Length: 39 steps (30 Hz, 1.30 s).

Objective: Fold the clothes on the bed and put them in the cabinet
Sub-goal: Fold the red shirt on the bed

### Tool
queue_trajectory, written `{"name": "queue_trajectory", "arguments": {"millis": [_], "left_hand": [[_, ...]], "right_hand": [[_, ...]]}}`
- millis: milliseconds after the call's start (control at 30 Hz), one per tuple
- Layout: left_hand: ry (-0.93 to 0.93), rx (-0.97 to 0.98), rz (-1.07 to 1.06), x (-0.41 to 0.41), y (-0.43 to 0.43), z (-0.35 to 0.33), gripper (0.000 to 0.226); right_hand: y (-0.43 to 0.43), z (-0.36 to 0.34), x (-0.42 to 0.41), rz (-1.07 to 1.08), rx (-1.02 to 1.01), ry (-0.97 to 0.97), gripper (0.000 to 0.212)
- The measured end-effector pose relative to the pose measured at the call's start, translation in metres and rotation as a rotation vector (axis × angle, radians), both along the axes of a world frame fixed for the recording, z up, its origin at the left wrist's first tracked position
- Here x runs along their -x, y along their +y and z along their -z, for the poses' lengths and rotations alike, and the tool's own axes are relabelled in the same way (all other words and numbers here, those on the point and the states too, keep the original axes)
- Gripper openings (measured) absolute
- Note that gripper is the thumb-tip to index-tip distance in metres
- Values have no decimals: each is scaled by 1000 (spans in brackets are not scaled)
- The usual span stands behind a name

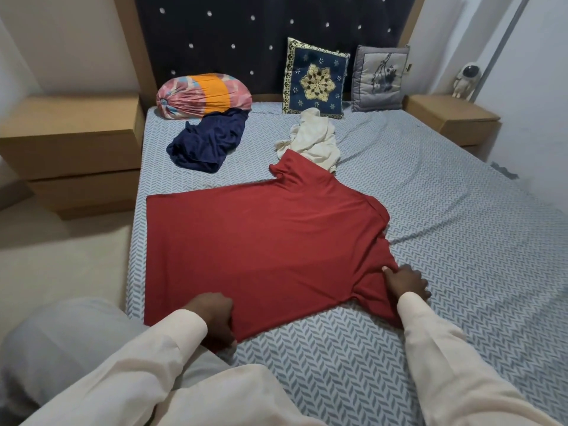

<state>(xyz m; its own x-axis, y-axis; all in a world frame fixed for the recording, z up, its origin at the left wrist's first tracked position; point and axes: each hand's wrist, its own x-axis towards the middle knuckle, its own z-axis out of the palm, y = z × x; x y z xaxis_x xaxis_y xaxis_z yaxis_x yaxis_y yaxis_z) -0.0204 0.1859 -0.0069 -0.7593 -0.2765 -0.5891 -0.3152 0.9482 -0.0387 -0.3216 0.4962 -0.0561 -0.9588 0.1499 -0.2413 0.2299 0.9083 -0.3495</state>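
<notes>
A red T-shirt (261, 238) lies spread flat across the bed (445, 241), its hem to the left and its collar to the right. My left hand (215, 321) grips the shirt's near edge by the hem corner. My right hand (405, 282) grips the near sleeve, bunching the cloth. A crumpled navy garment (204, 142) lies further up the bed on the left. A crumpled cream garment (313, 139) lies beside the red shirt's far sleeve, touching it.
A striped bolster (203, 93) and two cushions (316, 78) lean at the dark headboard. Wooden nightstands (73, 142) flank the bed on both sides. A small astronaut figure (465, 79) stands on the right one. The floor lies to the left.
</notes>
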Motion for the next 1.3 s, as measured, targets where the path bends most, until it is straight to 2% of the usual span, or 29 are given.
{"name": "queue_trajectory", "arguments": {"millis": [67, 200, 267, 400, 467, 533, 667, 800, 900, 967, 1067, 1100, 1133, 1233, 1267, 1300], "left_hand": [[22, -1, 27, 7, 4, 1, 65], [26, 29, 86, 11, 5, 4, 64], [35, 53, 125, 12, 7, 5, 58], [32, 78, 176, 15, 16, 6, 57], [27, 81, 185, 17, 18, 6, 57], [20, 79, 183, 19, 18, 7, 57], [-21, 95, 199, 21, 24, 5, 50], [-68, 137, 229, 13, 26, 4, 47], [-69, 171, 261, 3, 26, 4, 38], [-58, 189, 272, -1, 23, 4, 34], [-56, 180, 243, -10, 17, 4, 35], [-62, 165, 222, -11, 14, 4, 35], [-69, 150, 199, -12, 12, 5, 35], [-47, 139, 128, -16, 6, 5, 37], [-34, 145, 113, -17, 4, 3, 38], [-25, 148, 100, -19, 3, 2, 38]], "right_hand": [[3, -9, 7, 11, 68, -32, 42], [21, -18, 14, 175, 156, -24, 60], [20, -17, 19, 164, 223, -22, 61], [0, -7, 36, 46, 274, -22, 44], [-4, -11, 37, 91, 300, 6, 32], [3, -10, 42, 172, 291, 34, 33], [0, -4, 39, 176, 212, -4, 48], [-4, -13, 8, 182, 129, -55, 90], [23, 0, 0, 109, 66, -157, 104], [44, -1, 2, 11, 27, -201, 95], [63, -15, -10, -25, 17, -93, 50], [67, -15, -11, -35, 6, -77, 43], [69, -14, -15, -60, 10, -94, 45], [64, -9, -18, -150, -1, -276, 91], [61, -11, -19, -180, -24, -340, 94], [61, -17, -21, -216, -57, -390, 85]]}}
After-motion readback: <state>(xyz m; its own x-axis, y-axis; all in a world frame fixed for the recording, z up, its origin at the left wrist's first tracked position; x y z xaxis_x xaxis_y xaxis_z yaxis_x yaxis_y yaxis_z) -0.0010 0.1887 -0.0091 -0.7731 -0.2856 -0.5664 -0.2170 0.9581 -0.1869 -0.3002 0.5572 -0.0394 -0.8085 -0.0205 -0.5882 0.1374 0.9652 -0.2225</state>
